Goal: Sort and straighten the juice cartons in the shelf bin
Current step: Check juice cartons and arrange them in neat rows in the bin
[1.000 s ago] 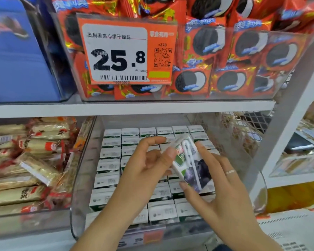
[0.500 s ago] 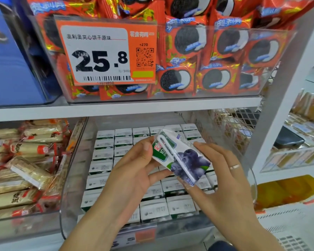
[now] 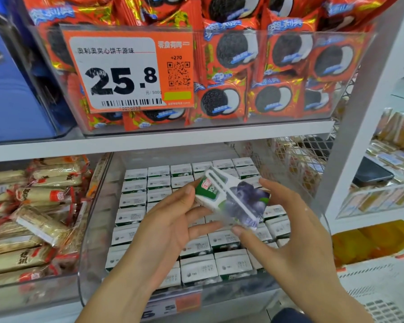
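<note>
Above the clear shelf bin (image 3: 86, 264), my left hand (image 3: 163, 231) and right hand (image 3: 296, 231) pinch one tilted blueberry juice carton (image 3: 233, 201). Behind, upright cartons (image 3: 135, 199) fill rows. Next, I judge, turn it upright into a gap.

Juice cartons (image 3: 196, 250) stand in rows in the shelf bin (image 3: 89, 264). One carton (image 3: 231, 201) tilted above them, between left hand (image 3: 170, 231) and right hand (image 3: 299, 241). Wrapped bars (image 3: 30, 220) left of bin. Cookie packs (image 3: 261, 73) on shelf above; price tag (image 3: 126, 71) apparently on their bin's front.
</note>
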A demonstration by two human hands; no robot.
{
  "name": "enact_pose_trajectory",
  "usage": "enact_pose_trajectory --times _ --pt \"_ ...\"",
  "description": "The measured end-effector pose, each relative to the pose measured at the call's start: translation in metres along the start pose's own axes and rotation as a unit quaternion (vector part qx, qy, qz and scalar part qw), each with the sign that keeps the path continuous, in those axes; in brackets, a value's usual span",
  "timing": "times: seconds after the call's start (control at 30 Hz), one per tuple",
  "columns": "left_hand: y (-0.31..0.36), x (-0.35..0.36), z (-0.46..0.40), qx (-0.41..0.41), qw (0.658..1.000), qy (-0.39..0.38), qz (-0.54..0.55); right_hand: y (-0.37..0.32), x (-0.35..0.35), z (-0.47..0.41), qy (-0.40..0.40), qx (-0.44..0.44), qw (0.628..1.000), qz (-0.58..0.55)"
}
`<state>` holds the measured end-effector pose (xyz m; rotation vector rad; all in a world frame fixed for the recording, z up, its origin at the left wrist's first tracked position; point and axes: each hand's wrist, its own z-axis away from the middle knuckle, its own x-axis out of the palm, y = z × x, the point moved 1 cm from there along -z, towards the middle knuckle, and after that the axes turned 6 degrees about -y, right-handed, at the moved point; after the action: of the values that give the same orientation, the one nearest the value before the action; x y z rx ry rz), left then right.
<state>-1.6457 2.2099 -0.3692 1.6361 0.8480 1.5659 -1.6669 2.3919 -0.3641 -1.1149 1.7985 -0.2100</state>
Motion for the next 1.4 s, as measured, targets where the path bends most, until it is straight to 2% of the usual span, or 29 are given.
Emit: enact_pose_trajectory --times 0.1,0.2,0.33,0.6,0.73,0.97,1.03,1.13,1.27,1.4 --pt "0.002 0.0 0.001 0.003 0.999 -0.024 -0.041 0.002 0.0 0.0 -0.026 0.083 0.989 -0.118" --pt "0.001 0.001 0.002 0.02 0.996 -0.01 -0.09 0.004 0.0 -0.002 -0.064 0.123 0.951 -0.276" --pt "0.0 0.002 0.003 0.035 0.996 0.019 -0.082 0.002 0.0 -0.004 -0.091 0.15 0.92 -0.352" --pt "0.002 0.006 0.003 0.047 0.992 0.053 -0.104 0.005 0.008 -0.003 -0.125 0.183 0.901 -0.374" --pt "0.004 0.004 0.003 0.044 0.994 0.042 -0.093 0.006 0.008 -0.004 -0.127 0.164 0.912 -0.354" --pt "0.002 0.001 0.004 0.059 0.988 0.007 -0.14 0.006 0.007 -0.001 -0.047 0.15 0.899 -0.408" --pt "0.0 0.001 0.004 0.048 0.984 -0.008 -0.174 0.005 0.005 -0.001 -0.009 0.134 0.906 -0.402" --pt "-0.004 0.003 0.004 0.031 0.969 -0.032 -0.243 0.004 0.001 0.001 0.035 0.099 0.917 -0.384" --pt "-0.009 0.003 0.001 0.007 0.94 -0.072 -0.333 0.001 -0.007 0.002 0.024 0.048 0.925 -0.375" --pt "-0.014 0.002 0.0 0.007 0.889 -0.009 -0.458 -0.002 -0.009 0.003 -0.025 0.001 0.93 -0.366"
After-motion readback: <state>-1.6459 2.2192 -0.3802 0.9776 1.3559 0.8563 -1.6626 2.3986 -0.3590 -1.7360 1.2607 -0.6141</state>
